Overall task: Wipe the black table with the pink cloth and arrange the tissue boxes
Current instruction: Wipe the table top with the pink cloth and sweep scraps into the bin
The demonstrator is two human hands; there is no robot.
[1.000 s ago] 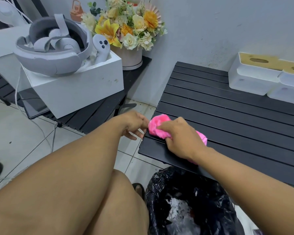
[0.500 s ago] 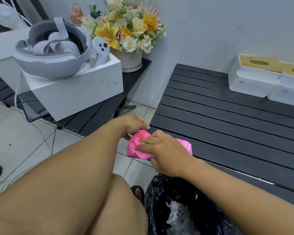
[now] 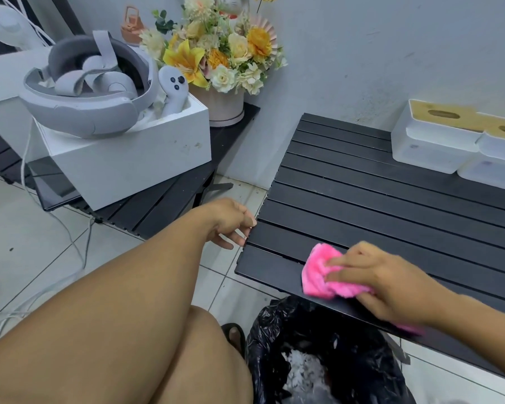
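Right hand (image 3: 391, 281) is on the pink cloth (image 3: 321, 275): grip mostly open, fingers (image 3: 337, 261) laid near straight across the bunched cloth and pressing it onto the black desk (image 3: 391, 205). The hand is motion-blurred, so I can't tell where the thumb sits. The cloth is on the nearest slat, at about 7 o'clock on the desk top, just inside the near edge, and a bit of pink also shows under the wrist. Left hand (image 3: 231, 221) is at the desk's 9 o'clock edge, near the front corner. Its grip is closed round the end of a slat, thumb on top and fingers curled below. There are two tissue boxes, white with tan tops, at 2 o'clock on the desk against the wall: left tissue box (image 3: 432, 144) and right tissue box (image 3: 496, 161), touching side by side, the right one cut by the frame edge. A black bin bag (image 3: 333, 345) sits on the floor at 6 o'clock, just below the near edge, with white scraps inside. At 10 o'clock is a second slatted desk (image 3: 164, 199), apart from the first. It carries a white carton (image 3: 123, 161) holding a grey headset (image 3: 82, 97) and a controller (image 3: 174, 88), with a flower pot (image 3: 225, 106) behind it at the wall. The person's bare knee fills the frame at 7 o'clock.
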